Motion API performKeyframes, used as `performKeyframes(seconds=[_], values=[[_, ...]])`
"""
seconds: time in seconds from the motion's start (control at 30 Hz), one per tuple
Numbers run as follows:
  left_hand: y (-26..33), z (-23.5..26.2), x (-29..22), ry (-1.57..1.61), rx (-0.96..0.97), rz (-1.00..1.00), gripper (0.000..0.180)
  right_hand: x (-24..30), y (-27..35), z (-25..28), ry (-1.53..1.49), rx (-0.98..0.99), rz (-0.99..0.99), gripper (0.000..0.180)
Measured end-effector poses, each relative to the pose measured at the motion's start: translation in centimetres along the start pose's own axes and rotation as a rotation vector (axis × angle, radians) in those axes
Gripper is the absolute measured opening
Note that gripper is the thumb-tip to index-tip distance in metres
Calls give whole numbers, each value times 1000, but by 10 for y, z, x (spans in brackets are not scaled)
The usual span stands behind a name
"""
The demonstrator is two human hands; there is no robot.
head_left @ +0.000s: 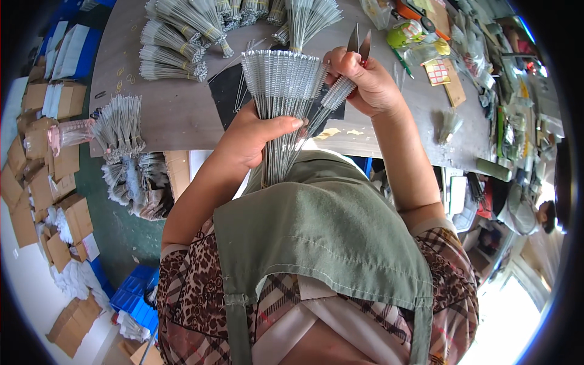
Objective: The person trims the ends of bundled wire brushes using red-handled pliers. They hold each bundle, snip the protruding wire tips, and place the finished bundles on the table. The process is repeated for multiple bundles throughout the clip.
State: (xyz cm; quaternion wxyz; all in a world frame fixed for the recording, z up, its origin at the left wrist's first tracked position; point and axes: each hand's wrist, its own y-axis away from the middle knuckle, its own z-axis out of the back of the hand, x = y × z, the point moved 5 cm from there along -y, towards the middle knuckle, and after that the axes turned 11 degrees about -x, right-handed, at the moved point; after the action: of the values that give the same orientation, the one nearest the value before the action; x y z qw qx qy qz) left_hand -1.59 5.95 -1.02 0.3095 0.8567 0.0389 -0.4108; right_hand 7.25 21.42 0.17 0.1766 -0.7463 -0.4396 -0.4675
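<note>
My left hand (258, 132) is wrapped round a thick bundle of thin wire brushes (281, 79), bristle ends fanned upward and bare wire stems running down in front of my apron. Its thumb lies across the stems. To the right of the bundle my right hand (372, 85) is closed, holding scissors (365, 47) with the blades pointing up and slightly apart. A few brushes (337, 95) lean out from the bundle toward the fingers of this hand, their bristles against or just below them. Whether those fingers also pinch the brushes is hidden.
Several tied brush bundles (173, 39) lie on the back left of the table (176, 115). Loose stems and a black mat (225, 91) are beneath my hands. More brushes (121, 125) stand at the left edge. A green pen (404, 64) and clutter sit right; cardboard boxes (64, 100) line the left.
</note>
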Motion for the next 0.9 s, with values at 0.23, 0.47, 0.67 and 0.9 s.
performKeyframes(seconds=[0.23,0.47,0.67,0.9], values=[[-7,-7,-2,-29,41,41,35,6,5,5,44,-113,-171,26],[-12,-11,-5,-68,36,54,35,16,5,-1,24,-41,-39,28],[-17,-11,-6,-110,23,67,32,22,2,0,-64,74,49,39],[-24,-12,-7,-157,1,81,29,24,4,5,-3,36,-28,37]])
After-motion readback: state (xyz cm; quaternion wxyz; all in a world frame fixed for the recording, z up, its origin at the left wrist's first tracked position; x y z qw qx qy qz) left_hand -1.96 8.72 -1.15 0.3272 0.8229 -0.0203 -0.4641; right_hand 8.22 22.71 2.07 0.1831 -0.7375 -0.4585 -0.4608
